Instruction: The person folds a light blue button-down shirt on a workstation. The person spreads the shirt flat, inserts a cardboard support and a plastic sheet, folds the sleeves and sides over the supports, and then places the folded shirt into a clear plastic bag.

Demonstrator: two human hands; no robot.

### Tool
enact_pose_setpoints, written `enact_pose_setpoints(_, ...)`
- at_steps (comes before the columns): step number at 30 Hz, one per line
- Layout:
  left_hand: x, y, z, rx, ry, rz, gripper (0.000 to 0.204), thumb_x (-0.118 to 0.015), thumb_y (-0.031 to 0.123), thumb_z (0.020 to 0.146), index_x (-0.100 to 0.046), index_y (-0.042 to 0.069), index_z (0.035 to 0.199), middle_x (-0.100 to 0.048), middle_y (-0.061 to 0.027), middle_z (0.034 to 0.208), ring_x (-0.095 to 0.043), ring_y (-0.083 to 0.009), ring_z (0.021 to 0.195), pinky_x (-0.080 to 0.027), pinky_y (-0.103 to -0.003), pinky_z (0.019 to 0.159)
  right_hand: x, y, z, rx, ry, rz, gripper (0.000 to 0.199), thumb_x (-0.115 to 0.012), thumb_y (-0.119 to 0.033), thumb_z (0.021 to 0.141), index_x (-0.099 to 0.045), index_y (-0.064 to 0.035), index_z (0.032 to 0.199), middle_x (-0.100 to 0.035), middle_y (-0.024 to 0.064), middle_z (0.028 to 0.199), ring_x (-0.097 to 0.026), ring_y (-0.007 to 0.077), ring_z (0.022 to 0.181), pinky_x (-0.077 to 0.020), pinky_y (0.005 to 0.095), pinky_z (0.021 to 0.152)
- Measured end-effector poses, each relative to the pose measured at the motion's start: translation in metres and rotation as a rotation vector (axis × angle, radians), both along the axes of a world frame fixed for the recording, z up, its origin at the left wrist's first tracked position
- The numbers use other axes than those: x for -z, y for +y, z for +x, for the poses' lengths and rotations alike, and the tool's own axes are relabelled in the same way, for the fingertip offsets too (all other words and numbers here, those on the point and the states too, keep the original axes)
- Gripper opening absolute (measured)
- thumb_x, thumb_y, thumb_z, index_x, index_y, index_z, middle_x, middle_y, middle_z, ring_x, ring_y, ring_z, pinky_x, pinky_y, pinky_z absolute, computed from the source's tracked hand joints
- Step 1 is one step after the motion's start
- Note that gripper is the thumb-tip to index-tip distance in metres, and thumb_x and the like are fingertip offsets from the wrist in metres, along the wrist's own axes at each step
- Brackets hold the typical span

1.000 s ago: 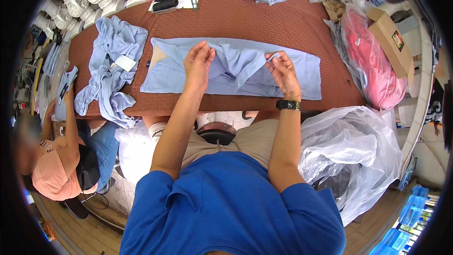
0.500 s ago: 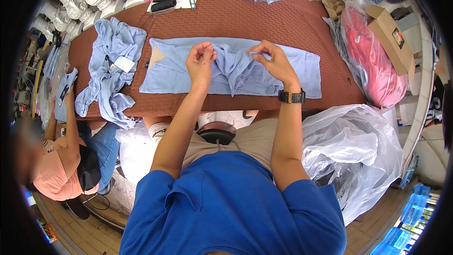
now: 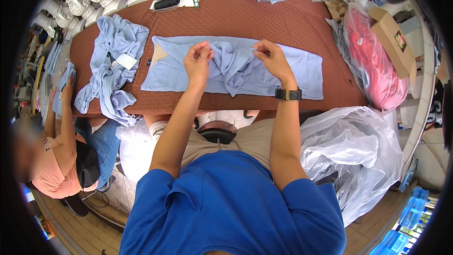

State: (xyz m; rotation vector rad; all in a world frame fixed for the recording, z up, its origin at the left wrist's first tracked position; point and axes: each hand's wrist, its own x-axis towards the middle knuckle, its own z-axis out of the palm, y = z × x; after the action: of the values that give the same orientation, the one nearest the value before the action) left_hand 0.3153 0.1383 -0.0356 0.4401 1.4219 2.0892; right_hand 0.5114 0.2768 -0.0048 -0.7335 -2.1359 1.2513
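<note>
On the brown-covered worktop (image 3: 226, 16), a light-blue garment (image 3: 236, 73) lies beneath both hands.
It stretches past them on either side, its folds bunched between and just below them; a crumpled blue garment (image 3: 115, 40) lies left of the hands. The left hand (image 3: 197, 63) and right hand (image 3: 273, 61), apart, each pinch raised cloth between nearly closed thumb and fingers.

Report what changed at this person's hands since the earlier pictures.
The bare right grip has moved left and slightly forward, toward the bare left grip, bunching the light-blue rectangular fabric between them. No new hold or clear release shows. The left grip and the crumpled light-blue fabric with the white rectangular tag stayed about in place.
</note>
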Motion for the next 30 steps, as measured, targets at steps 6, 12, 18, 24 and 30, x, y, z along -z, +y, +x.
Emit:
enact_pose_setpoints(6, -0.004, -0.003, 0.002, 0.028, -0.063, 0.014, 0.018, -0.069, 0.010, 0.095, -0.066, -0.002, 0.108, -0.065, -0.0053, 0.095, -0.064, -0.0104, 0.080, -0.055, -0.023, 0.076, 0.021, 0.002, 0.036, 0.112, -0.138, -0.146, 0.016, -0.064, -0.002, 0.088, -0.066, -0.0024, 0.105, -0.069, 0.0121, 0.100, -0.067, 0.0245, 0.083, -0.0515, 0.0361, 0.079)
enact_pose_setpoints(12, -0.008, -0.001, 0.006, 0.028, -0.071, 0.004, 0.018, -0.068, 0.010, 0.095, -0.066, -0.002, 0.108, -0.065, -0.0057, 0.095, -0.064, -0.0109, 0.081, -0.055, -0.023, 0.076, 0.022, -0.036, -0.005, 0.486, -0.019, 0.252, 0.015, -0.067, -0.009, 0.089, -0.061, -0.0019, 0.100, -0.070, 0.0204, 0.086, -0.068, 0.0399, 0.077, -0.0529, 0.0445, 0.070)
enact_pose_setpoints(18, -0.009, -0.002, 0.005, 0.035, -0.062, 0.030, 0.018, -0.068, 0.010, 0.095, -0.066, -0.002, 0.109, -0.064, -0.0060, 0.096, -0.065, -0.0115, 0.082, -0.056, -0.023, 0.076, 0.032, -0.054, -0.039, 0.506, -0.013, 0.029, 0.031, -0.077, -0.008, 0.081, -0.056, -0.0028, 0.103, -0.068, 0.0176, 0.072, -0.068, 0.0359, 0.069, -0.0523, 0.0436, 0.065)
enact_pose_setpoints(24, 0.003, -0.001, -0.004, 0.024, -0.084, -0.005, 0.023, -0.069, 0.010, 0.095, -0.064, -0.003, 0.114, -0.062, -0.0062, 0.103, -0.065, -0.0138, 0.088, -0.057, -0.025, 0.083, 0.044, -0.024, -0.020, 0.635, 0.008, 0.219, 0.024, -0.078, -0.008, 0.079, -0.063, -0.0020, 0.097, -0.070, 0.0142, 0.078, -0.068, 0.0251, 0.070, -0.0535, 0.0361, 0.067)
enact_pose_setpoints(30, 0.004, -0.002, -0.001, 0.038, -0.105, 0.020, 0.024, -0.069, 0.011, 0.095, -0.063, -0.002, 0.114, -0.062, -0.0054, 0.102, -0.064, -0.0135, 0.088, -0.057, -0.025, 0.083, 0.061, -0.030, 0.005, 0.394, -0.283, 0.378, 0.022, -0.079, -0.011, 0.078, -0.071, -0.0011, 0.096, -0.070, 0.0138, 0.080, -0.067, 0.0267, 0.075, -0.0530, 0.0381, 0.071)
